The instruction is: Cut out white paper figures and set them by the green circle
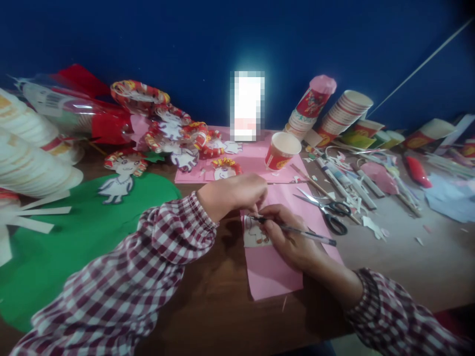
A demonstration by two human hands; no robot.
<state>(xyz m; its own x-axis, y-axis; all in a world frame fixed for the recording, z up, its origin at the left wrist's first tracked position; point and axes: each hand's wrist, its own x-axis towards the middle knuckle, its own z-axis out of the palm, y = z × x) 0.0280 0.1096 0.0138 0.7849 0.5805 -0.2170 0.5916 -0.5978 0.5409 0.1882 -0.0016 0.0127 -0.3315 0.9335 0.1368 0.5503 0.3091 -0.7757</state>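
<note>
My right hand (291, 240) is closed around a slim clear-barreled pen (311, 236), its tip on a small white paper (248, 240) with a figure drawn in outline. That paper lies on a pink sheet (274, 277) on the brown table. From above, my left hand (237, 194) bends over the top of the drawing, fingers curled down against it; what they pinch, if anything, is hidden. Black-handled scissors (330, 212) lie just right of the pink sheet, blades partly apart.
A paper cup (283, 151) stands behind my hands on more pink paper (185, 173). Cup stacks (347, 113) lean against the blue wall. Markers (345, 180) and paper scraps lie at right. At left are a green disc (148, 198), a paper doll (118, 185) and stacked cups (33, 158).
</note>
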